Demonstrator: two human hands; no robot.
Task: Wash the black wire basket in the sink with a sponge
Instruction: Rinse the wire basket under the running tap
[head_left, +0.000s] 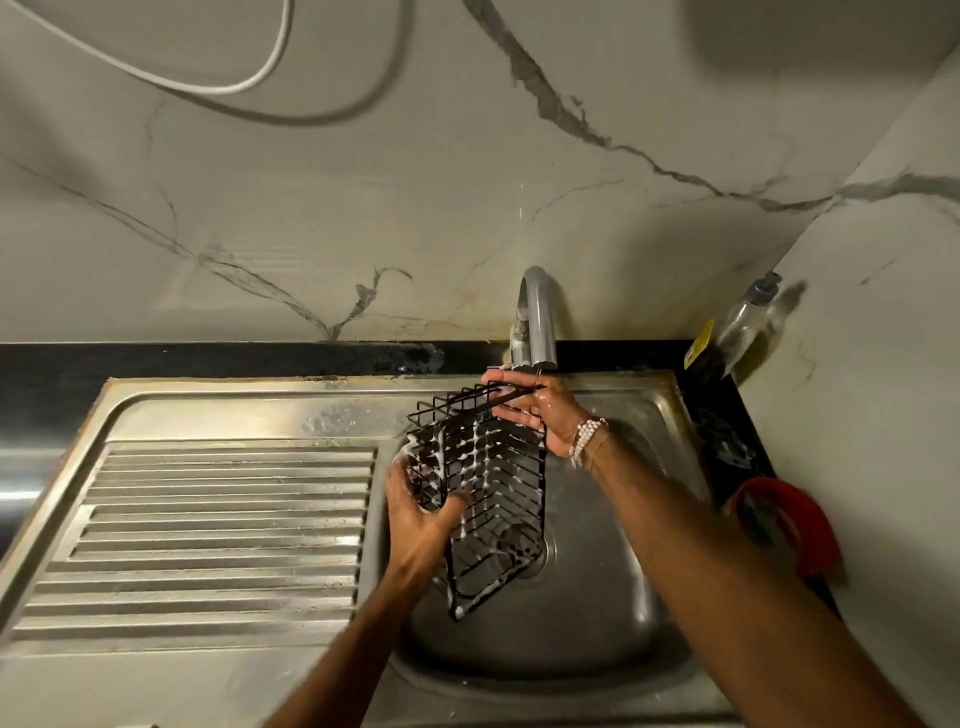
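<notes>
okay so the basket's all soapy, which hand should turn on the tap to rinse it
Right. The right hand holds the basket's top edge directly beneath the faucet, closest to it. The left hand supports the basket's lower side, farther away.

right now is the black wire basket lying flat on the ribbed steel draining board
No, the black wire basket is held tilted over the steel sink bowl by both hands, left hand low, right hand by the tap.
</notes>
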